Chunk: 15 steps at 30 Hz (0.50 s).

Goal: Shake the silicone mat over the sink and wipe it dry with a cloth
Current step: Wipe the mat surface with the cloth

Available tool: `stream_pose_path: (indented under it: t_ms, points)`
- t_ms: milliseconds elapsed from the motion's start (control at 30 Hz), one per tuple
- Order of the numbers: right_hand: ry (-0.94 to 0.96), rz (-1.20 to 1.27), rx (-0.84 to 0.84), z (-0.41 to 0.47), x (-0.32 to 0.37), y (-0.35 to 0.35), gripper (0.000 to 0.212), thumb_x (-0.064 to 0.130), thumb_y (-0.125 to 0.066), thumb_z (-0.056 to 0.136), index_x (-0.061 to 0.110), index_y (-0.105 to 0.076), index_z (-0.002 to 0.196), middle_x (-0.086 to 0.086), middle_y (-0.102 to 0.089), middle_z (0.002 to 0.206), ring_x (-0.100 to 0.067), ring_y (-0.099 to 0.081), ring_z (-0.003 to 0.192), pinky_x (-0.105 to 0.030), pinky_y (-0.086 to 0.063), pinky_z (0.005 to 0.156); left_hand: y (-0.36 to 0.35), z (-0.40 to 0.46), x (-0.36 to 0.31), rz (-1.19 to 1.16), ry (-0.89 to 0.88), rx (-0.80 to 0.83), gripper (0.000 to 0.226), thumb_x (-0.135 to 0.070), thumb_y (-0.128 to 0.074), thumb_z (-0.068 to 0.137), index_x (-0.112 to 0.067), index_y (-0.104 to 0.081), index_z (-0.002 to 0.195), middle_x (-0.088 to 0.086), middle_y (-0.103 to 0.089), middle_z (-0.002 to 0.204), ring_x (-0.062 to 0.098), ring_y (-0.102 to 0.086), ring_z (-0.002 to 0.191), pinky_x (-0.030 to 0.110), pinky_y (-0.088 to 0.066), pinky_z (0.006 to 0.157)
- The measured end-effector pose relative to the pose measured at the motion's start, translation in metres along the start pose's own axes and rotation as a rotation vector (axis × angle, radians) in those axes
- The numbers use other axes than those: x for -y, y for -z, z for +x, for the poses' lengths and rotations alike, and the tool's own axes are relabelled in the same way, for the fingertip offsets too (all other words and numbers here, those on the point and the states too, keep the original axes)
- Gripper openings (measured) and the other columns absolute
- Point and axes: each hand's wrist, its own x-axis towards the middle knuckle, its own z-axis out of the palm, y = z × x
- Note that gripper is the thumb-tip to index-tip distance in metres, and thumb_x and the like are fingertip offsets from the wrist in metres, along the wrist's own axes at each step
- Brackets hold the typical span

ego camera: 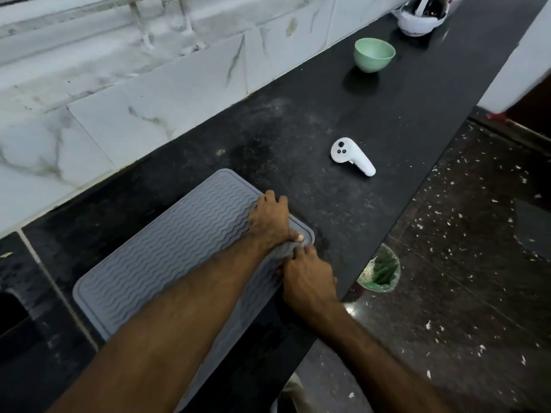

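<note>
Lying flat: grey rectangular silicone mat [167, 251] with raised wavy ridges and a smooth rim, on the black speckled stone countertop [313, 135], long side running diagonally from lower left to upper right.
Mat position: near the counter's front edge; its near corner is hidden under the forearms.
Left hand: left hand [269, 220] palm down on the mat's right end, fingers bent and reaching to the short edge, thumb tip visible just by the right corner; whether it presses or grips the edge cannot be told.
Right hand: right hand [308, 278] at the same right end, fingers curled onto the mat's edge, pinching a small raised fold of the mat between fingertips and thumb.
Hands relation: just beside each other, thumb of the left almost touching the right's fingertips.
Arms: both bare forearms come in from the bottom, the left crossing over the mat.
Controller: white handheld controller [351, 156] with dark buttons, lying on the counter well apart from the mat, to its upper right.
Bowl: pale green round bowl [374, 55] upright further along the counter.
Headset: white headset-like device [420, 14] at the counter's far end, partly cut off.
Wall: white marble-pattern tiles [134, 84] behind the counter.
Floor: dark speckled floor [462, 263] to the right, green-and-white bin [380, 272] below the counter edge.
</note>
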Motion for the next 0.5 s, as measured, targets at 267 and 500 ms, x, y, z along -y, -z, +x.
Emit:
stream_pose_path:
  t_ms: [267, 500]
  points:
    - [0.178, 0.043, 0.118, -0.032, 0.032, -0.008, 0.033, 0.021, -0.057, 0.093, 0.009, -0.063, 0.122, -0.013, -0.053, 0.128, -0.030, -0.043, 0.121, -0.043, -0.051, 0.079, 0.001, -0.002, 0.004, -0.003, -0.040, 0.027, 0.095, -0.067, -0.076, 0.069, -0.016, -0.041, 0.140, 0.013, -0.037, 0.139, 0.032, -0.040, 0.127, 0.045, -0.041, 0.100]
    - [0.022, 0.118, 0.046, -0.018, 0.003, 0.004, 0.046, 0.028, -0.059, 0.091, 0.014, -0.054, 0.135, -0.006, -0.054, 0.132, -0.027, -0.044, 0.124, -0.040, -0.051, 0.087, -0.003, -0.027, 0.050, -0.043, -0.279, 0.222, 0.101, -0.062, -0.075, 0.073, -0.030, -0.025, 0.156, 0.003, -0.013, 0.164, 0.028, -0.016, 0.149, 0.047, -0.023, 0.119]
